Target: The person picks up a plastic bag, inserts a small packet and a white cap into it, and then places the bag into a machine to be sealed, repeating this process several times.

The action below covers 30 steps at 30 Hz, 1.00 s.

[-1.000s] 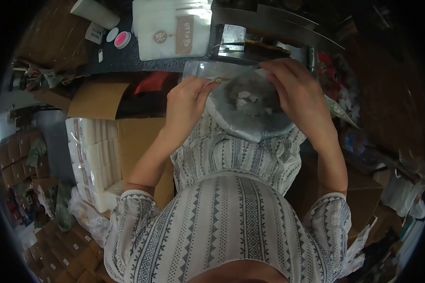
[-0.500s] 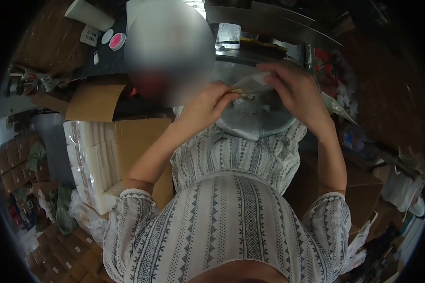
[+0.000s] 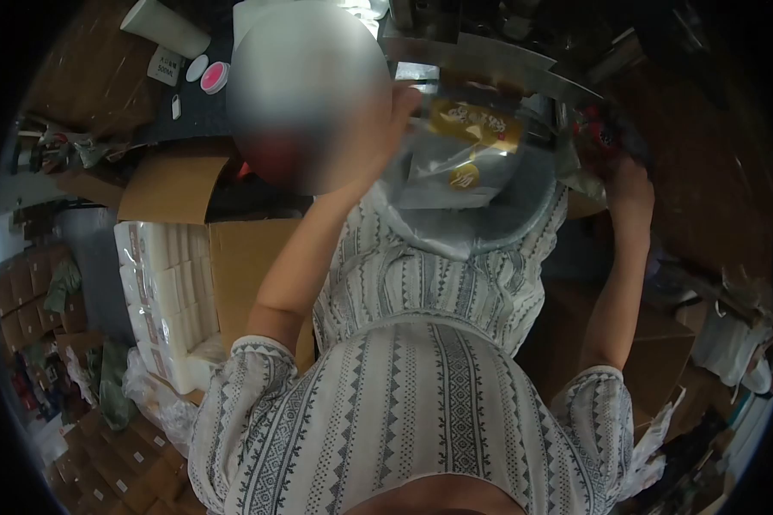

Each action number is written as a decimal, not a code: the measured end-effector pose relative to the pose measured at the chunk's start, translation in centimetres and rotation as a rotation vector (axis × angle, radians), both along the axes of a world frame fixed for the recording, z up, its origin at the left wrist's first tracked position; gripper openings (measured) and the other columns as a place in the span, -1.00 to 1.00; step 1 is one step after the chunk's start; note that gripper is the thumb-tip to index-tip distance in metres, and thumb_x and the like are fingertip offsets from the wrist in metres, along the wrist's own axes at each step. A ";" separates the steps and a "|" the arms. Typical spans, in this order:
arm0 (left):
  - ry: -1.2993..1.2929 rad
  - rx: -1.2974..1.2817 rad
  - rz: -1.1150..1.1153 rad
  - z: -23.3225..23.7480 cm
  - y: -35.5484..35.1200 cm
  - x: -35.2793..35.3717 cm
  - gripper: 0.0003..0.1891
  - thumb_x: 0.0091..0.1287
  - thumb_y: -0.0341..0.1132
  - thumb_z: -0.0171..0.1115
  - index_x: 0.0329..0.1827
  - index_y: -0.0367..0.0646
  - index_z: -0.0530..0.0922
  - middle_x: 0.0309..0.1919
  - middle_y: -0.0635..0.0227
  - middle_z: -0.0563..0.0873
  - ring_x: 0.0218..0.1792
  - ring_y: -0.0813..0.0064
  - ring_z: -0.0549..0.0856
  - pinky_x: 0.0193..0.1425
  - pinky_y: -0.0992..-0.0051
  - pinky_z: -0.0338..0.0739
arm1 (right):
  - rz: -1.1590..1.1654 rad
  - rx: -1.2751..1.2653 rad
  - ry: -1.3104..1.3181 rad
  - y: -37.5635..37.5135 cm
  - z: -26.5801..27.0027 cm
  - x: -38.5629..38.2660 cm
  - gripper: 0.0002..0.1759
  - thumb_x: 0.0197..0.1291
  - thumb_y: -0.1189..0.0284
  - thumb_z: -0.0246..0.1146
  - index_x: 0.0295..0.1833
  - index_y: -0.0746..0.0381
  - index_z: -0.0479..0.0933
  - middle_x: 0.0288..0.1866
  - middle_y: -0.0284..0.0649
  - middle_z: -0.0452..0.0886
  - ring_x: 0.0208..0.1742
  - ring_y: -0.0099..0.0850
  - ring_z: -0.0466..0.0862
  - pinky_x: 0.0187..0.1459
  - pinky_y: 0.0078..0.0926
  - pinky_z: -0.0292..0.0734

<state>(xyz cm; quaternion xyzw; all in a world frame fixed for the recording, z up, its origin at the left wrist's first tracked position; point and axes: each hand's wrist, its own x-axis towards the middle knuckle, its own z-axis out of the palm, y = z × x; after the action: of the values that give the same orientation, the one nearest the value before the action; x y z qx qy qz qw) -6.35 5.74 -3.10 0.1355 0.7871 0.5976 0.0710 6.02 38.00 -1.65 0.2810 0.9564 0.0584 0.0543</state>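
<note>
My left hand (image 3: 374, 146), partly behind a round blurred patch, has its fingers closed at the upper left edge of a clear pouch (image 3: 434, 176) with a gold printed band and a round gold mark. The pouch hangs over a grey, plastic-lined basin (image 3: 532, 219) at my lap. My right hand (image 3: 631, 193) is out to the right, beside red packets (image 3: 594, 133) and a clear bag; its fingertips are dark and unclear, so what they hold cannot be made out.
An open carton (image 3: 262, 283) with white wrapped packs (image 3: 176, 287) stands left of my lap. On the dark surface at upper left are a white cup (image 3: 165, 27) and a pink round tub (image 3: 215, 78). A metal edge (image 3: 507, 53) runs behind the basin. Brown cartons (image 3: 640, 360) stand at right.
Both hands were over the basin with a small clear piece between them. My left hand has moved up, and the gold-banded pouch now shows there. My right hand has swung right to the red packets.
</note>
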 end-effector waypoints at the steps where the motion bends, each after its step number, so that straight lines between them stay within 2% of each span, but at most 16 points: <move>1: 0.004 -0.003 -0.001 -0.3 -1.8 -1.2 -0.59 0.31 -0.17 0.30 -0.01 -0.40 0.56 -0.24 0.16 0.72 -0.19 0.33 0.73 -0.12 0.42 0.61 | 0.049 -0.069 0.082 0.0 -0.1 -0.2 -0.74 0.18 0.44 0.17 -0.01 0.24 0.55 -0.13 0.03 0.65 -0.08 0.02 0.66 -0.11 -0.05 0.56; 3: 0.887 -0.894 0.254 -2.6 -5.2 -3.4 -0.56 0.28 -0.17 0.32 0.11 -0.27 0.53 -0.04 0.09 0.67 0.07 0.21 0.64 0.19 0.25 0.47 | 0.091 -0.144 0.151 -0.7 0.1 0.1 -0.72 0.13 0.47 0.18 -0.02 0.25 0.55 -0.12 0.04 0.64 -0.08 0.03 0.65 -0.10 -0.04 0.56; 6: 0.919 -0.950 0.136 -5.3 -7.1 -1.2 -0.54 0.23 -0.20 0.33 0.17 -0.16 0.51 0.08 0.12 0.61 0.17 0.16 0.53 0.28 0.13 0.30 | 0.182 -0.344 0.279 -1.6 0.6 -1.2 -0.70 0.10 0.47 0.19 -0.01 0.23 0.55 -0.12 0.05 0.64 -0.07 0.07 0.63 -0.08 -0.03 0.55; 7: 0.917 -0.955 0.129 -5.0 -7.5 -1.1 -0.54 0.23 -0.20 0.33 0.17 -0.16 0.51 0.08 0.12 0.61 0.17 0.16 0.53 0.28 0.13 0.30 | 0.251 -0.389 0.341 -1.0 -0.4 -1.6 -0.73 0.11 0.46 0.21 -0.04 0.23 0.57 -0.15 0.07 0.64 -0.08 0.05 0.64 -0.11 -0.08 0.54; 9: 0.799 -0.848 0.108 -4.1 -8.1 -1.0 -0.66 0.21 -0.29 0.33 0.04 -0.16 0.57 -0.05 0.17 0.65 -0.03 0.15 0.62 0.06 0.19 0.43 | 0.323 -0.427 0.394 -0.5 -1.1 -1.5 -0.75 0.12 0.46 0.23 -0.06 0.24 0.59 -0.18 0.08 0.65 -0.10 0.02 0.65 -0.14 -0.13 0.54; 10: 0.799 -0.843 0.113 -3.8 -8.5 -0.9 -0.66 0.21 -0.29 0.33 0.04 -0.16 0.57 -0.05 0.17 0.65 -0.03 0.15 0.62 0.06 0.19 0.43 | 0.357 -0.359 0.399 -0.4 -1.0 -1.5 -0.73 0.13 0.45 0.23 -0.03 0.23 0.58 -0.18 0.08 0.65 -0.09 0.02 0.66 -0.13 -0.14 0.54; 12: 0.630 -0.774 0.101 -3.1 -9.3 -0.6 -0.78 0.16 -0.39 0.32 -0.12 -0.18 0.60 -0.15 0.16 0.64 -0.20 0.10 0.62 -0.13 0.24 0.46 | 0.392 -0.291 0.403 -0.7 -0.4 -1.4 -0.71 0.14 0.45 0.23 0.01 0.23 0.57 -0.17 0.07 0.66 -0.09 0.02 0.66 -0.12 -0.15 0.54; 16: 0.609 -0.637 0.248 -2.5 -8.7 -1.2 -0.88 0.15 -0.42 0.32 -0.28 -0.22 0.59 -0.29 0.14 0.63 -0.29 0.08 0.63 -0.22 0.27 0.48 | 0.175 -0.349 0.316 -1.8 0.9 -0.8 -0.70 0.21 0.40 0.22 0.04 0.24 0.53 -0.20 0.07 0.66 -0.14 0.01 0.67 -0.12 -0.17 0.54; 18: 0.764 -0.618 0.345 -3.1 -8.4 -3.2 -0.90 0.19 -0.41 0.31 -0.30 -0.22 0.60 -0.39 0.16 0.62 -0.33 0.07 0.63 -0.23 0.27 0.49 | 0.132 -0.330 0.329 -2.2 1.5 -0.5 -0.70 0.24 0.38 0.22 0.05 0.25 0.52 -0.23 0.06 0.66 -0.20 -0.02 0.69 -0.14 -0.22 0.55; 21: 0.824 -0.518 0.180 -3.4 -7.5 -2.8 -0.93 0.19 -0.43 0.31 -0.31 -0.22 0.61 -0.44 0.19 0.62 -0.37 0.09 0.64 -0.26 0.30 0.50 | 0.109 -0.501 0.493 -3.8 3.4 0.1 -0.71 0.20 0.37 0.26 0.03 0.19 0.53 -0.25 0.01 0.65 -0.22 -0.05 0.68 -0.15 -0.25 0.57; 23: 0.781 -0.555 0.172 -2.8 -8.4 -1.7 -0.92 0.17 -0.46 0.31 -0.29 -0.21 0.62 -0.42 0.20 0.62 -0.36 0.10 0.64 -0.27 0.30 0.51 | 0.237 -0.933 0.673 -4.6 3.4 0.4 -0.74 0.17 0.45 0.29 -0.01 0.22 0.53 -0.21 -0.06 0.65 -0.27 -0.15 0.67 -0.19 -0.37 0.56; 24: 0.736 -0.594 0.164 -2.3 -8.9 -0.8 -0.91 0.16 -0.48 0.31 -0.27 -0.19 0.62 -0.41 0.20 0.63 -0.35 0.11 0.65 -0.28 0.30 0.51 | 0.233 -0.937 0.670 -5.8 3.7 0.2 -0.74 0.17 0.45 0.29 -0.01 0.22 0.53 -0.21 -0.06 0.65 -0.27 -0.15 0.67 -0.19 -0.37 0.56; 26: 0.721 -0.588 0.185 -0.8 -8.3 1.1 -0.90 0.16 -0.49 0.31 -0.27 -0.19 0.62 -0.39 0.21 0.64 -0.36 0.11 0.65 -0.29 0.30 0.51 | 0.424 -1.158 0.586 -9.2 4.8 -0.7 -0.69 0.16 0.61 0.28 0.04 0.20 0.54 -0.08 -0.18 0.65 -0.16 -0.43 0.66 -0.16 -0.54 0.54; 27: 0.711 -0.577 0.211 0.1 -7.7 1.8 -0.90 0.16 -0.49 0.30 -0.26 -0.18 0.63 -0.38 0.22 0.65 -0.36 0.12 0.65 -0.29 0.30 0.52 | 0.427 -1.158 0.588 -10.6 4.9 -1.3 -0.69 0.16 0.61 0.28 0.04 0.20 0.54 -0.08 -0.18 0.65 -0.16 -0.43 0.66 -0.16 -0.54 0.54; 29: 0.710 -0.536 0.189 1.6 -6.8 3.4 -0.91 0.17 -0.47 0.30 -0.27 -0.19 0.63 -0.37 0.23 0.65 -0.36 0.13 0.66 -0.31 0.31 0.52 | 0.695 -0.886 0.585 -12.9 4.9 -2.4 -0.71 0.17 0.56 0.30 0.03 0.22 0.55 -0.08 -0.22 0.65 -0.18 -0.42 0.65 -0.11 -0.49 0.55; 30: 0.708 -0.494 0.166 2.1 -6.4 4.0 -0.92 0.19 -0.46 0.30 -0.27 -0.19 0.63 -0.36 0.23 0.66 -0.36 0.15 0.66 -0.33 0.32 0.52 | 0.697 -0.888 0.585 -13.4 5.0 -2.8 -0.71 0.17 0.56 0.30 0.03 0.22 0.55 -0.08 -0.22 0.65 -0.18 -0.42 0.65 -0.11 -0.49 0.55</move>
<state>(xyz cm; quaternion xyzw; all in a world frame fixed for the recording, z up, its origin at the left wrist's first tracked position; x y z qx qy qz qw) -2.38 -0.67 -1.01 0.2473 0.8903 0.3120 -0.2210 3.23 24.56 3.34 -0.0917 0.9000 -0.4088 -0.1201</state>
